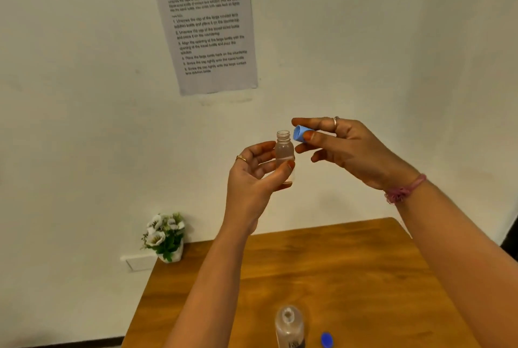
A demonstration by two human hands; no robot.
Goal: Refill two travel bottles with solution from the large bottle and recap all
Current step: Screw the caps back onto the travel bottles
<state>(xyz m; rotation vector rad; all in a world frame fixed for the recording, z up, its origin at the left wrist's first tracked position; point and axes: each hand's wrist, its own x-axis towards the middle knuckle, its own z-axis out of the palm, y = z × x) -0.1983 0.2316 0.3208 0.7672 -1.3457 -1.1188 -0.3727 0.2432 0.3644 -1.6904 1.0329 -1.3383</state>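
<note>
While the left hand [253, 176] grips a small clear bottle [284, 151] upright in the air, thumb on its front and fingers behind, the right hand [344, 148] pinches a light blue cap [301, 133] just beside the bottle's open neck. Clear liquid fills the lower part of the bottle. Well below both grips, a large open bottle [289, 326] stands on the wooden table [364, 277], a dark blue cap [326, 340] near it.
</note>
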